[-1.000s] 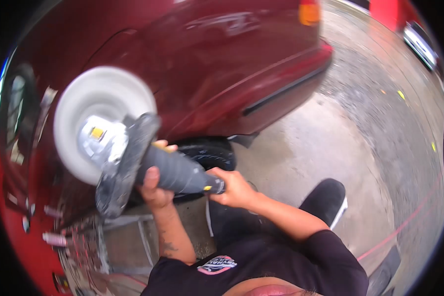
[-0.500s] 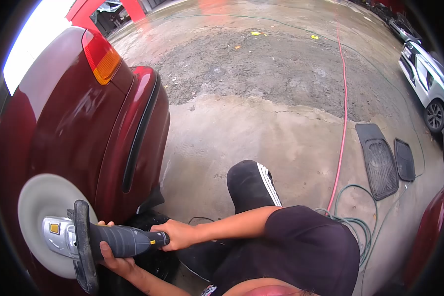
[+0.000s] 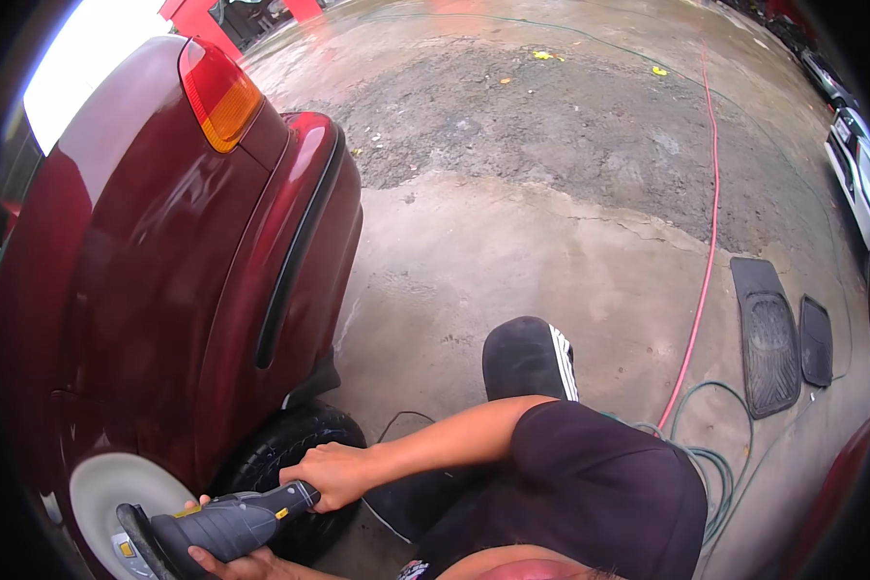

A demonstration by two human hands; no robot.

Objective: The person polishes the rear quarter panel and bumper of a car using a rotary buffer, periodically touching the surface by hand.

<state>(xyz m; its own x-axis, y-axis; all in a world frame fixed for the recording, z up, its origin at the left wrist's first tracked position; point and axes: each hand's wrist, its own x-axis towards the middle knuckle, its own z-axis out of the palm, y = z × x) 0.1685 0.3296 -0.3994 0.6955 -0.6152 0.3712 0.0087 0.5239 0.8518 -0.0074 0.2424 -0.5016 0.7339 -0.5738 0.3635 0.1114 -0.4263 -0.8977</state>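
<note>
Polisher at lower left of view, ahead of the right hand and resting across the left hand. Right hand: closed around the rear handle. Left hand: curled about the body from beneath, thumb and fingertips visible on opposite sides. White pad faces the maroon car; actual contact cannot be confirmed. Tire stands just beside the right hand.
</note>
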